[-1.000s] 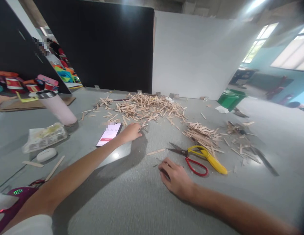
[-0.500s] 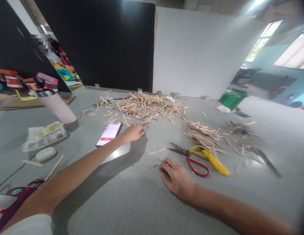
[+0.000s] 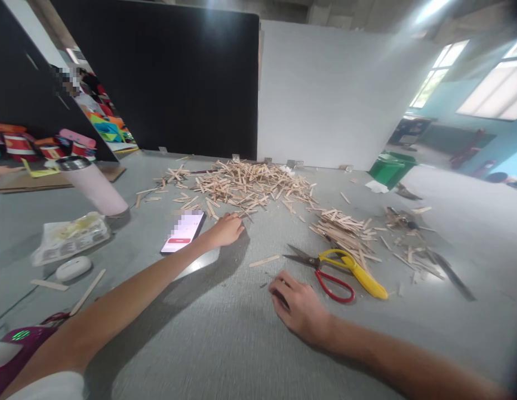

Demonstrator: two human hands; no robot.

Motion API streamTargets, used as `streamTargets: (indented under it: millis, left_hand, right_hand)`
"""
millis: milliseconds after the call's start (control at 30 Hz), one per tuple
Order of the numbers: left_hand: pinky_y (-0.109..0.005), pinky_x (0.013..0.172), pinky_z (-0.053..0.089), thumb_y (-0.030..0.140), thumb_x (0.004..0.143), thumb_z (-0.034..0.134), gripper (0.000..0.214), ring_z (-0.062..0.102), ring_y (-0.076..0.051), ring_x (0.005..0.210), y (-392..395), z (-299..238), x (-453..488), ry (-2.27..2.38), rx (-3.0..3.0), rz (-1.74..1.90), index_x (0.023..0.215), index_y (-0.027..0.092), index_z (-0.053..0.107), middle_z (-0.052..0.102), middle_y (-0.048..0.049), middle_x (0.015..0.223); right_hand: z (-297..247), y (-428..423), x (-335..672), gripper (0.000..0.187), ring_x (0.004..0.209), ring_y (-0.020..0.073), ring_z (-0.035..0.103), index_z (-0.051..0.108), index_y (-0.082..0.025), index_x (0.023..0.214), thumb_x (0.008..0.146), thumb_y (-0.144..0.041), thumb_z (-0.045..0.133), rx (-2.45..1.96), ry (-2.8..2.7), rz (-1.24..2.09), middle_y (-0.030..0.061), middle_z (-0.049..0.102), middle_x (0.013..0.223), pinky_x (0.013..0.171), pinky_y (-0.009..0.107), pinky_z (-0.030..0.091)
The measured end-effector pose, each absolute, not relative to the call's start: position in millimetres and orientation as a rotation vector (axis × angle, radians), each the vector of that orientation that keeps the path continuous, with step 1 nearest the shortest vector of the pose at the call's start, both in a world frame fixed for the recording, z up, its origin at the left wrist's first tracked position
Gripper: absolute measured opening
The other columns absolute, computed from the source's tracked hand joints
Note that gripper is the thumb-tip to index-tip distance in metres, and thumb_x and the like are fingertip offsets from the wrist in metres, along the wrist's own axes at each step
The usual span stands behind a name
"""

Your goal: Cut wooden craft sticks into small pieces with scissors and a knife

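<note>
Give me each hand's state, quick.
Left hand: curled by the stick pile; grip can't be told.
Right hand: loosely curled beside the scissors; grip can't be told.

No legible text or brands found. Phone (image 3: 182, 232), between eight and nine o'clock from frame centre: screen characters partly pixelated, remainder too faint to read, red button's lettering included.

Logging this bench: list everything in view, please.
wooden sticks: many, tan, middle and right
scissors: one, yellow and red, right
phone: one, pale screen, left
tumbler: one, pink, left
tray: one, clear, left
rounded object: one, white, left
device: one, purple, left
blade: one, grey, right
bin: one, green, back right
containers: several, red, far left
panels: two black, one white, back
table: one, grey, beneath
left hand: one, bare, centre
right hand: one, bare, lower centre
</note>
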State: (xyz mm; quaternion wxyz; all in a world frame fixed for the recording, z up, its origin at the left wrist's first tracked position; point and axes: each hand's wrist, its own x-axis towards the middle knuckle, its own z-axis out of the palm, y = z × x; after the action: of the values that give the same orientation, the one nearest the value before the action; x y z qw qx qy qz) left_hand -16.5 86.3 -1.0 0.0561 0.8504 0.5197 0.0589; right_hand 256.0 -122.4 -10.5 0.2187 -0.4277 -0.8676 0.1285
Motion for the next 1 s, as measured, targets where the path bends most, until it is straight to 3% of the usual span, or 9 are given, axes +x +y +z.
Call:
streamTargets:
  millis: [633, 700, 767, 867, 1000]
  left_hand:
    - [-0.052, 0.103, 0.060, 0.038, 0.106, 0.070, 0.039, 0.068, -0.029, 0.122, 93, 12, -20, 1.689, 2.583, 0.253, 0.139, 0.018, 0.065, 0.065, -0.0125, 0.143]
    - [-0.056, 0.110, 0.055, 0.036, 0.109, 0.062, 0.043, 0.061, -0.035, 0.136, 92, 13, -21, 1.674, 2.576, 0.233, 0.148, 0.018, 0.059, 0.056, -0.0174, 0.155]
    - [-0.060, 0.117, 0.048, 0.032, 0.111, 0.051, 0.051, 0.045, -0.043, 0.154, 90, 13, -23, 1.634, 2.571, 0.186, 0.160, 0.019, 0.049, 0.038, -0.0206, 0.172]
    - [-0.064, 0.121, 0.042, 0.030, 0.107, 0.045, 0.061, 0.028, -0.049, 0.163, 87, 10, -27, 1.556, 2.555, 0.083, 0.167, 0.023, 0.042, 0.016, -0.0139, 0.183]
    - [-0.063, 0.124, 0.038, 0.034, 0.103, 0.046, 0.062, 0.025, -0.048, 0.164, 90, 4, -29, 1.499, 2.524, 0.028, 0.164, 0.021, 0.047, 0.011, -0.0127, 0.183]
  right_hand:
    - [-15, -122, 256, 0.019, 0.086, 0.0185, 0.070, 0.065, -0.020, 0.111, 0.098, -0.008, 0.059, -1.166, -2.395, 0.323, 0.0061, 0.068, 0.108, 0.070, 0.027, 0.051]
    - [-14, -122, 256, 0.019, 0.087, 0.0186, 0.070, 0.065, -0.021, 0.111, 0.098, -0.008, 0.059, -1.174, -2.398, 0.325, 0.0062, 0.068, 0.109, 0.070, 0.027, 0.051]
    - [-13, -123, 256, 0.019, 0.087, 0.0187, 0.071, 0.066, -0.021, 0.110, 0.098, -0.008, 0.059, -1.189, -2.399, 0.330, 0.0063, 0.069, 0.109, 0.070, 0.027, 0.052]
    - [-13, -123, 255, 0.020, 0.088, 0.0191, 0.071, 0.066, -0.021, 0.110, 0.097, -0.008, 0.059, -1.192, -2.397, 0.345, 0.0062, 0.069, 0.109, 0.071, 0.027, 0.052]
    - [-13, -122, 255, 0.020, 0.087, 0.0191, 0.071, 0.066, -0.021, 0.110, 0.097, -0.007, 0.058, -1.185, -2.386, 0.353, 0.0060, 0.069, 0.108, 0.072, 0.028, 0.053]
